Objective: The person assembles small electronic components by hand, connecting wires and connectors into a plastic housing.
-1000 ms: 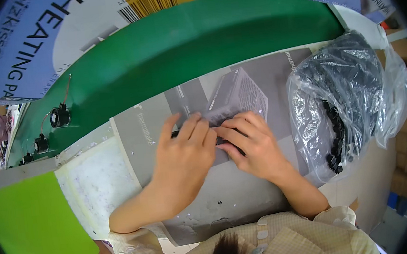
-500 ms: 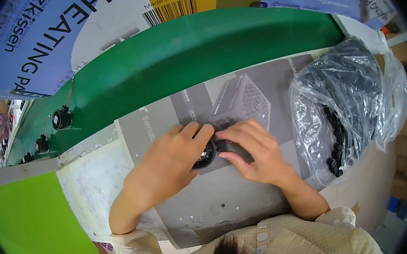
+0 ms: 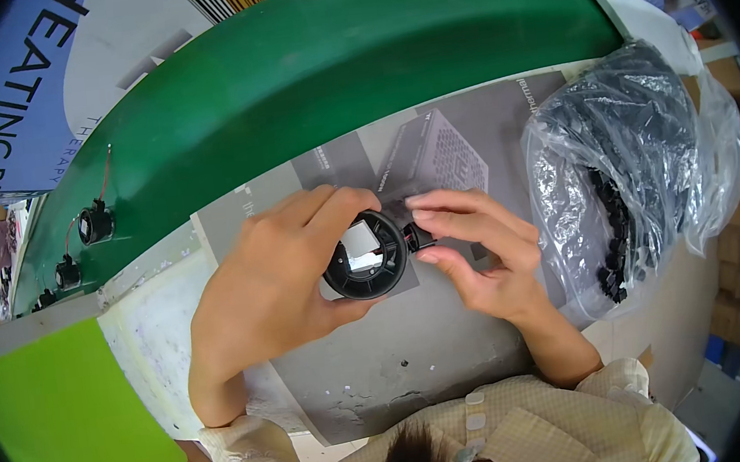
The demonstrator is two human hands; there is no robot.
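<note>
"Where's the round black part (image 3: 361, 248) now?"

"Above the grey printed board (image 3: 358, 384), with the left hand (image 3: 259, 277) curled firmly round its rim."

"And the right hand (image 3: 493, 264)?"

"Thumb and fingers either side of the small black block (image 3: 420, 237) just beside it. I can't tell whether they're pinching it."

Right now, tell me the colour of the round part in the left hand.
The round part is black with a whitish patch, clearest in the head view.
</note>
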